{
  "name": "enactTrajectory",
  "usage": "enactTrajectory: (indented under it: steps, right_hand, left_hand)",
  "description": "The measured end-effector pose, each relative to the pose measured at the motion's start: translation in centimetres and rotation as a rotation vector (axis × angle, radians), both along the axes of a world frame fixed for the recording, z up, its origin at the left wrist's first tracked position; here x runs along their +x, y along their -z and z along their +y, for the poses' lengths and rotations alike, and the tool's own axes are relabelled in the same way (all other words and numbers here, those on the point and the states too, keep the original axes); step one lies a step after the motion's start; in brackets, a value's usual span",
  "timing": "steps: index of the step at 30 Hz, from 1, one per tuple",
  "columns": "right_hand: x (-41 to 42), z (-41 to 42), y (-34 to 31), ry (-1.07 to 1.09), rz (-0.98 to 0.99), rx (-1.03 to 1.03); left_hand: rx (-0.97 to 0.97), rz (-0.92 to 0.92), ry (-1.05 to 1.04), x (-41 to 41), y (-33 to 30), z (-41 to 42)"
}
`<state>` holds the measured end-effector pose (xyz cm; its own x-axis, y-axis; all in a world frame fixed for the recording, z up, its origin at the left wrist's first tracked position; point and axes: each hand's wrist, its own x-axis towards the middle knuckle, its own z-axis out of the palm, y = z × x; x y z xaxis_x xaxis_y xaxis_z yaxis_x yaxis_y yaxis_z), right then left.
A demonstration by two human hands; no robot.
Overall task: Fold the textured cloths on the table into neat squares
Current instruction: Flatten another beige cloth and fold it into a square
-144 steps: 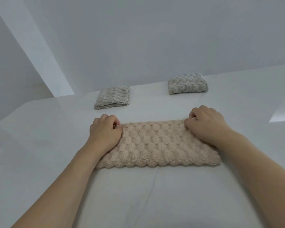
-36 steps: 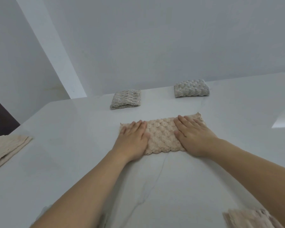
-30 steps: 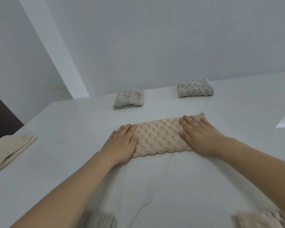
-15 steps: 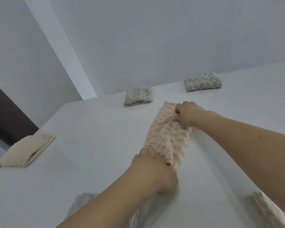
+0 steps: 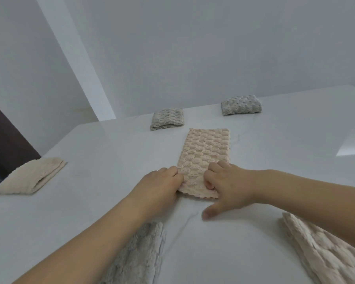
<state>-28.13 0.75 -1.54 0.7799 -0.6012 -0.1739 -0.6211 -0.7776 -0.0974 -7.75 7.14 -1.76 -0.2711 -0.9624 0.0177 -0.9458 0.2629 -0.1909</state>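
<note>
Both hands, left hand (image 5: 162, 185) and right hand (image 5: 226, 186), pinch the peach cloth's (image 5: 205, 154) near end

Soft even daylight, bright patch of glare on the table (image 5: 350, 149) at right, faint shadows, blurred wide-angle edges

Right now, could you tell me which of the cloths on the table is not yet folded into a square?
The pink cloth under both hands: it lies as a long strip, while the two grey cloths behind it are compact squares.
</note>
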Motion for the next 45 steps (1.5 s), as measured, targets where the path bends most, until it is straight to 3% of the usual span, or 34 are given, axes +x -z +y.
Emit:
enactTrajectory:
  steps: [6, 10, 15, 21, 25, 28, 36, 42, 45]
  right_hand:
    - [0.2, 0.6, -0.9, 0.006, 0.093, 0.001]
    - [0.4, 1.3, -1.9, 0.041, 0.131, 0.027]
    - [0.0, 2.2, -3.6, 0.163, 0.086, 0.179]
    - [-0.7, 2.4, -4.9, 0.234, 0.102, 0.376]
    - [-0.9, 0.5, -5.4, 0.361, -0.111, 0.698]
    - [-1.3, -1.6, -6.3, 0.363, -0.194, 0.842]
    - [0.0, -8.0, -5.5, 0.461, -0.185, 0.405]
    - [0.9, -10.8, -3.8, 0.491, -0.219, 0.256]
    - [1.0, -11.8, -2.0, 0.486, -0.198, 0.199]
  left_hand:
    - [0.009, -0.123, -0.013, -1.2, -1.4, 1.2]
    - [0.031, -0.022, -0.05, -2.7, -1.0, 2.2]
    - [-0.028, -0.058, 0.006, -3.3, -1.3, 2.9]
    - [0.306, 0.461, -0.197, -2.3, -3.3, 2.9]
    - [0.264, 0.699, -0.245, -1.7, -3.8, 1.3]
    - [0.194, 0.747, -0.254, -1.5, -3.7, -0.5]
    - [0.066, 0.961, -0.388, -1.0, -3.0, -7.4]
    - [0.071, 0.91, -0.438, -0.1, -0.5, -12.2]
    - [0.05, 0.799, -0.444, 0.2, 1.1, -13.2]
